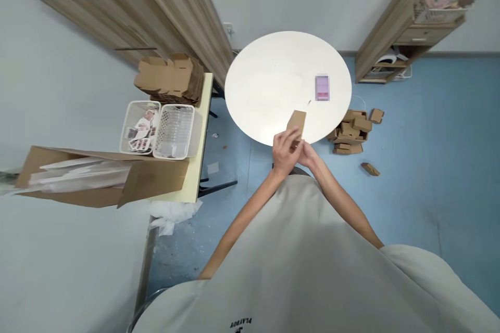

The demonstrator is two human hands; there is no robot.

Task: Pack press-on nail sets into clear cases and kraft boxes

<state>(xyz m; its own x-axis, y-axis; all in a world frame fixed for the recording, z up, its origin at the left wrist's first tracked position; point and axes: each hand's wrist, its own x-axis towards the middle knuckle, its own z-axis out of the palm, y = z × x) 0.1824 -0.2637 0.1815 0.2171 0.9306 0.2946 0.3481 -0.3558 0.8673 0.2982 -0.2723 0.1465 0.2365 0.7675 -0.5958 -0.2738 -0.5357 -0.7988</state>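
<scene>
A small brown cardboard box [297, 119] is held between my two hands at the near edge of the round white table [265, 73]. My left hand [285, 152] curls over the box's near left side, fingers across its top. On the right, my right hand [307, 153] grips the near end, where a dark gap shows in the cardboard. Parts of the fingers and the box's near end are hidden. Beyond the box lie a small thin object [309, 102], too small to name, and a blurred pink-purple rectangle [322, 87].
Left, a pale yellow table [191, 179] bears flattened cardboard boxes [167, 78], a white basket of printed cards [142, 127], another with clear items [174, 130], and an open carton [156, 179]. Several small boxes [351, 130] lie on the floor right. A wooden shelf [390, 36] stands beyond.
</scene>
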